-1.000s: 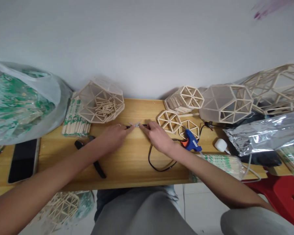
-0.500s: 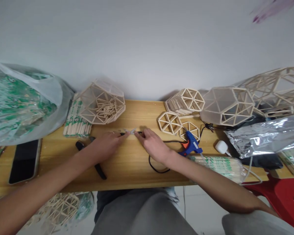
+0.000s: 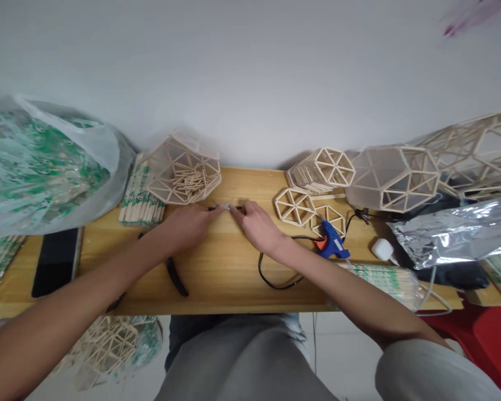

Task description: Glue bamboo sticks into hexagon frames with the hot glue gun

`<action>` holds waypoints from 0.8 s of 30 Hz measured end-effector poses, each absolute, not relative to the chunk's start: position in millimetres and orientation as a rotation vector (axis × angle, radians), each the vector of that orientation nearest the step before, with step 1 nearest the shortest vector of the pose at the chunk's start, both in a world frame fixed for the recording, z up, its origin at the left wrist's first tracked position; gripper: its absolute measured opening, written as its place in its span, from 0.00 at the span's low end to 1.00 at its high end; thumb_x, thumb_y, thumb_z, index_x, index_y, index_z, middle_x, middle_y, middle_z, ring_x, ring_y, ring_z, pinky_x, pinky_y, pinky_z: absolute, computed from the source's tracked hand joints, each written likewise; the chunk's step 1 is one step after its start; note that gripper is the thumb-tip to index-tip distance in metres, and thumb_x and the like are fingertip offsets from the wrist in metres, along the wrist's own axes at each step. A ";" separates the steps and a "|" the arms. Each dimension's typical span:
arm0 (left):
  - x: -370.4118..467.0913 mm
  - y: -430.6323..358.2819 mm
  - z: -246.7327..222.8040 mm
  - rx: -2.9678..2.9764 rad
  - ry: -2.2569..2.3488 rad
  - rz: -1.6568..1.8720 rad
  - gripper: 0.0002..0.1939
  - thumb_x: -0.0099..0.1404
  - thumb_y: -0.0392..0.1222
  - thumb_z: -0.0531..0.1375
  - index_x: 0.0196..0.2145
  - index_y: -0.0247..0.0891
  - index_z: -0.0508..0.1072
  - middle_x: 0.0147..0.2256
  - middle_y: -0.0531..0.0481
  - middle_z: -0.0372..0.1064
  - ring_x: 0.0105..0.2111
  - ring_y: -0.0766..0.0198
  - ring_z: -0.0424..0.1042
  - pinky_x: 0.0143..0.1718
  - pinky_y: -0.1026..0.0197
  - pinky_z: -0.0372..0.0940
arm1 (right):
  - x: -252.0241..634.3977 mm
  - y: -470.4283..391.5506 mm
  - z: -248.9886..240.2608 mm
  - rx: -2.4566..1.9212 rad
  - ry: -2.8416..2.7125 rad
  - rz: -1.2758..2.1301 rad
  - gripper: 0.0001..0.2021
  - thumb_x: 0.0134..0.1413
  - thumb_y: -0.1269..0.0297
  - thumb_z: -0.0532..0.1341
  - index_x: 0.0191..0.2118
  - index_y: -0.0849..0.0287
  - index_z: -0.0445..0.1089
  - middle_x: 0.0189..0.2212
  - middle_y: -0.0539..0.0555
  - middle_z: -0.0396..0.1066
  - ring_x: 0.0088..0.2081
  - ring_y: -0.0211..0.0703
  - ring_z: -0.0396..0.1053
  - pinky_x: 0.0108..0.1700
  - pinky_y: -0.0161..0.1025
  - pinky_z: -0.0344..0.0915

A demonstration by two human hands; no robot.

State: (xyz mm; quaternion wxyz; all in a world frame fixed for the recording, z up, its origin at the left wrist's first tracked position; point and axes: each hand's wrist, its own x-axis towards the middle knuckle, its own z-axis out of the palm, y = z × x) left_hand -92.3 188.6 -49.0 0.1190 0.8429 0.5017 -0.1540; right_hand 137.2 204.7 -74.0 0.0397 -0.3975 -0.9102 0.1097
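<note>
My left hand [image 3: 188, 225] and my right hand [image 3: 256, 225] meet over the middle of the wooden table. Both pinch a small silvery piece [image 3: 227, 206] with dark ends, one hand on each side. It is too small and blurred to name. Under my left forearm lies a black curved handle [image 3: 176, 277], its other parts hidden by the arm. A blue glue gun [image 3: 332, 240] rests to the right of my right hand. Two flat hexagon frames of wooden sticks, one [image 3: 294, 206] larger in view, lie beyond the glue gun.
A stick bowl [image 3: 158, 186] holding loose sticks stands at the back. Left are stick packs [image 3: 140, 209], a phone [image 3: 56, 262] and a bulging plastic bag [image 3: 112, 167]. Right are stacked hexagons [image 3: 307, 174], larger stick frames [image 3: 369, 178], a white charger [image 3: 382, 249] and silver foil [image 3: 463, 225].
The view has shifted a little, moving the table rightward and up in the picture. Both hands keep their pinch on the small silvery piece.
</note>
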 end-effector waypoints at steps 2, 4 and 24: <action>-92.9 186.1 -49.9 2.460 1.456 -0.449 0.37 0.69 0.28 0.50 0.74 0.39 0.59 0.45 0.38 0.80 0.44 0.50 0.80 0.44 0.55 0.69 | 137.8 202.5 -74.2 -1.205 -2.794 0.319 0.24 0.68 0.81 0.55 0.65 0.62 0.70 0.46 0.64 0.74 0.50 0.56 0.72 0.55 0.50 0.71; -96.5 174.5 -53.9 2.457 1.424 -0.397 0.37 0.69 0.28 0.50 0.74 0.39 0.59 0.47 0.38 0.80 0.44 0.50 0.80 0.44 0.55 0.69 | 141.2 191.2 -75.0 -1.163 -2.816 0.329 0.25 0.68 0.81 0.54 0.66 0.63 0.69 0.45 0.65 0.74 0.50 0.57 0.72 0.55 0.51 0.71; -75.4 135.2 -71.7 2.444 1.672 0.315 0.39 0.70 0.26 0.48 0.76 0.38 0.53 0.51 0.40 0.79 0.51 0.52 0.77 0.53 0.51 0.72 | 174.0 188.1 -57.2 -1.251 -1.944 0.800 0.14 0.72 0.58 0.61 0.55 0.57 0.77 0.47 0.61 0.75 0.44 0.49 0.75 0.50 0.48 0.74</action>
